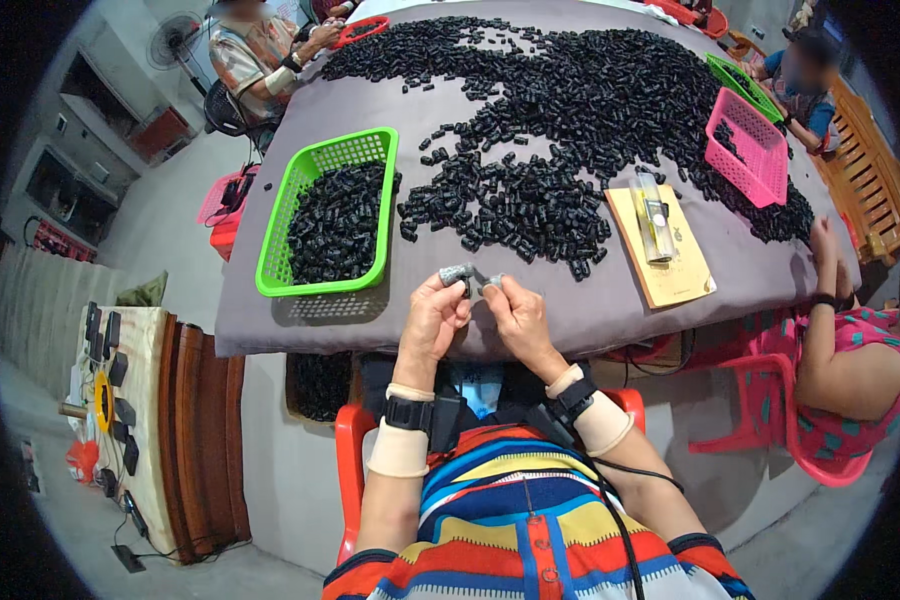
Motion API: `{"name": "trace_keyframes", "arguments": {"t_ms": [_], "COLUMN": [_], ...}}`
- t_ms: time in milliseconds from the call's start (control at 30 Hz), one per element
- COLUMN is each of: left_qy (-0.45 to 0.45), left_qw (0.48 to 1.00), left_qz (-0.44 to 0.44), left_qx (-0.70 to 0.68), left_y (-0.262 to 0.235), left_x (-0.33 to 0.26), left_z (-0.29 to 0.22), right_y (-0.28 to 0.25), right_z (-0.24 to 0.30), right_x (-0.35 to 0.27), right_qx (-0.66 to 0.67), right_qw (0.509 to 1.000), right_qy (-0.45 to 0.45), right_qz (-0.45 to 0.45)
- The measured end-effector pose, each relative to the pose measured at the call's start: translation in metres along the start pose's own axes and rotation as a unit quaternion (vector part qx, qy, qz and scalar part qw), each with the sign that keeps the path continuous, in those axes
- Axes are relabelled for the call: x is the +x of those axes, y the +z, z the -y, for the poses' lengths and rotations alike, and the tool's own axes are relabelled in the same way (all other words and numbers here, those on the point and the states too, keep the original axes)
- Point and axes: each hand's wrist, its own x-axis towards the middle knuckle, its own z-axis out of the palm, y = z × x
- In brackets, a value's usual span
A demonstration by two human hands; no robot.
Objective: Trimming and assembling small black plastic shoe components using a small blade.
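Note:
Just past the near table edge, my two hands meet with their fingertips nearly touching. My left hand (pixel 435 318) is closed in a pinch, with grey wrapping on a finger, and a small black cylindrical piece (pixel 466 288) shows at its fingertips. My right hand (pixel 518 320) is also closed, thumb against a grey-wrapped finger; what it pinches, if anything, is too small to make out. Ahead of the hands lies a loose heap of short black cylindrical pieces (pixel 520 205). On the left, a green basket (pixel 392 200) holds many of the same pieces.
A yellow notebook (pixel 685 285) lies to the right with a clear plastic case (pixel 657 225) on it. A pink basket (pixel 770 185) and another green basket (pixel 745 90) stand at the right. Other people sit around the grey-covered table (pixel 255 325).

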Motion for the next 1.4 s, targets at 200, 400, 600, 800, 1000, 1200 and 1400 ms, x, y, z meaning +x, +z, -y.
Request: {"name": "trace_keyframes", "arguments": {"t_ms": [200, 400, 600, 800, 1000, 1200, 1400], "left_qy": [0.219, 0.382, 0.307, 0.304, 0.248, 0.060, 0.038], "left_qw": [0.954, 0.713, 0.694, 0.655, 0.743, 0.991, 0.999], "left_qz": [-0.085, -0.257, -0.051, -0.055, -0.070, -0.044, -0.002], "left_qx": [0.184, 0.529, 0.649, 0.690, 0.617, 0.113, 0.009], "left_y": [0.025, 0.006, 0.016, 0.017, 0.015, 0.007, -0.010], "left_x": [-0.011, 0.021, 0.051, 0.069, 0.065, 0.019, 0.014], "left_z": [-0.086, -0.110, -0.029, -0.009, -0.009, 0.008, 0.009], "right_y": [-0.004, -0.001, -0.002, -0.001, -0.004, -0.004, -0.001], "right_z": [0.002, 0.001, -0.002, -0.006, 0.004, -0.005, -0.006], "right_x": [0.004, 0.005, 0.002, 0.003, 0.004, 0.006, 0.007], "right_qx": [0.037, 0.060, 0.075, 0.080, 0.088, 0.089, 0.090], "right_qw": [0.999, 0.998, 0.996, 0.996, 0.995, 0.994, 0.994], "right_qy": [0.015, 0.028, 0.034, 0.033, 0.039, 0.053, 0.067], "right_qz": [-0.015, -0.021, -0.025, -0.017, -0.005, -0.019, -0.016]}}
